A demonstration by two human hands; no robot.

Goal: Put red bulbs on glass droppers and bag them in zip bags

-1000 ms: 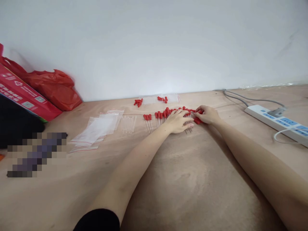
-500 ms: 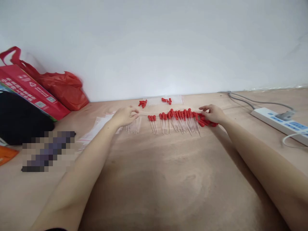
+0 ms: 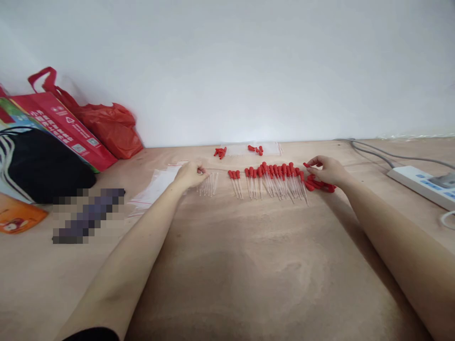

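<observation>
Two bare hands reach out over our wooden table in the head view, well apart from each other. Our left hand is at the loose clear tubes, its thumb and fingers drawn close at their upper ends; we cannot tell whether a tube is pinched between them. Our right hand holds a single red bulb clamped at its fingertips, just above the heap of red bulbs on the table.

Between our hands lies a row of capped droppers, red ends toward the wall and clear stems toward us, some crossing at the right. Three more droppers lie slightly apart on the left of that row. Beyond the row we see a flat clear bag with a few bulbs on it, and another small cluster of bulbs beside it.

Clear bags lie partly behind our left wrist. Farther left are a red plastic bag, a printed red bag, a black bag and an orange packet; a white power strip lies on our right.
</observation>
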